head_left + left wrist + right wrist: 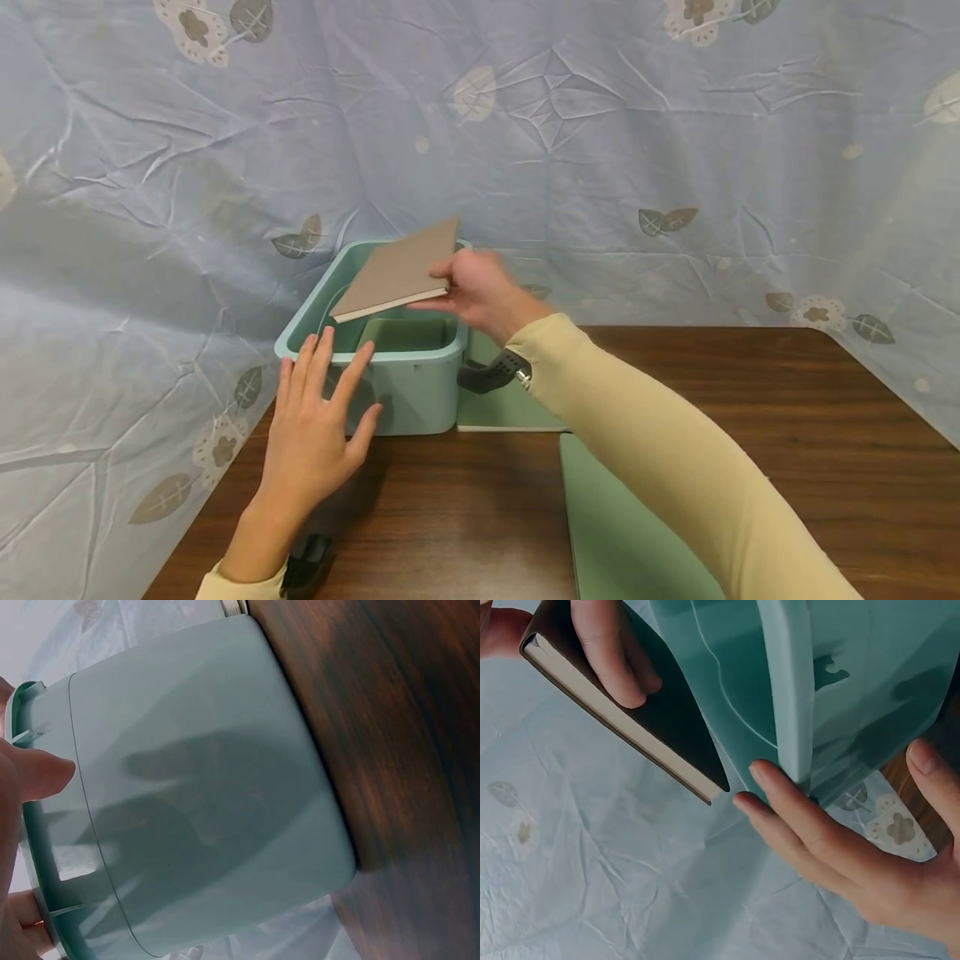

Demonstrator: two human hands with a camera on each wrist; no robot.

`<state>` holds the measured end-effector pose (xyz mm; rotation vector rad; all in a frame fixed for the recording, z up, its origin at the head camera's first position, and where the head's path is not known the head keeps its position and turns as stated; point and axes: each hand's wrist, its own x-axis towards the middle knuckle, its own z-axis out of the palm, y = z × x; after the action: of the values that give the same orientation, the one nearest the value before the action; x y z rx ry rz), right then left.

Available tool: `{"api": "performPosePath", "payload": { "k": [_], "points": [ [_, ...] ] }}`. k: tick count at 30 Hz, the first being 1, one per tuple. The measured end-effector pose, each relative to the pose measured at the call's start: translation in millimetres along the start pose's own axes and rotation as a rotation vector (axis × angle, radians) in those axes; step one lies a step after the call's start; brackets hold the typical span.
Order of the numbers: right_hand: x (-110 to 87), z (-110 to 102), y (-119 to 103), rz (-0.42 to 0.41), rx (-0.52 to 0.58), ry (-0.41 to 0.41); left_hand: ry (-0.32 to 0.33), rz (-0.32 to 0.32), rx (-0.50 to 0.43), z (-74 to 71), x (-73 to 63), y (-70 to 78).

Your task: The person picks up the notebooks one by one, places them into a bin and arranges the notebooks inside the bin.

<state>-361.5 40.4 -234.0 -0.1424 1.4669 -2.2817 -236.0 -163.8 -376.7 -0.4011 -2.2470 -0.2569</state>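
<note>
pinch: right hand (pixel 480 287) on book (pixel 401 271) — underside, right-wrist view only

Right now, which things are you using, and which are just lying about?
In use:
brown book, in the right hand
teal bin, left hand at its rim

Probably just lying about:
green book beside the bin
flat green thing nearer the camera

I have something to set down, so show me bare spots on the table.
The table is bare right of the right sleeve, back to the cloth. A smaller patch lies in front of the bin, between left hand and near green book. Crowded: the bin, with another green book beside it and the right hand holding a brown book above.
</note>
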Motion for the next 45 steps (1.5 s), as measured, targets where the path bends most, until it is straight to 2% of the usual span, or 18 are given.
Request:
{"api": "performPosePath", "payload": {
  "k": [8, 16, 27, 33, 40, 45],
  "points": [
    [5.4, 4.1, 12.5, 0.029, -0.006, 0.031, -0.003, -0.003, 0.001, -1.4, -0.5, -0.7],
    [9.8, 4.9, 23.1, 0.065, -0.091, 0.054, 0.006, 0.008, 0.005, -1.1, 0.2, -0.8],
    [12.4, 9.2, 23.9, 0.114, -0.205, 0.102, 0.001, 0.003, 0.004, -1.0, -2.1, -1.8],
    [11.2, 8.0, 23.7, 0.111, -0.259, 0.087, 0.005, 0.008, 0.008, -0.5, -1.6, -1.5],
    [9.1, 2.7, 21.3, 0.122, -0.212, 0.032, 0.014, 0.017, 0.01, -0.2, -0.3, -1.1],
    [8.9, 0.9, 21.1, 0.128, -0.191, 0.022, 0.008, 0.015, 0.01, -0.1, -0.9, -1.2]
  ]
}}
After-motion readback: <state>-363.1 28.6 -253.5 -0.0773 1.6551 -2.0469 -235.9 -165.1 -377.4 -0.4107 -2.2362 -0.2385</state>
